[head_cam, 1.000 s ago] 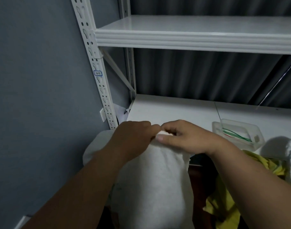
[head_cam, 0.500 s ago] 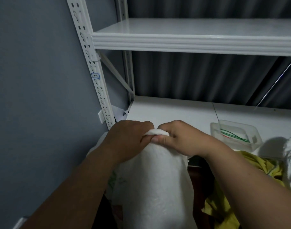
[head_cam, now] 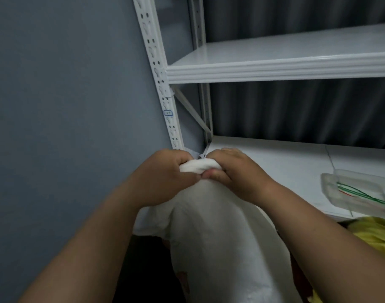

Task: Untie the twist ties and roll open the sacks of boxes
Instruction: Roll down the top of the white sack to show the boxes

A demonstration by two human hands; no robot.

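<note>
Both hands, left (head_cam: pixel 163 178) and right (head_cam: pixel 233 171), clench the sack's (head_cam: pixel 220 237) rolled rim, so rolling looks begun, not finished.

One white sack (head_cam: pixel 220 237), two hands (head_cam: pixel 165 173), one clear tray (head_cam: pixel 357 191), two shelves (head_cam: pixel 274 62).

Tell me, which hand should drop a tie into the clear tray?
The right hand, probably. Both hands grip the white sack's bunched top, but the clear tray sits on the lower shelf to the right, nearer that hand. The left hand would need to cross over.
</note>
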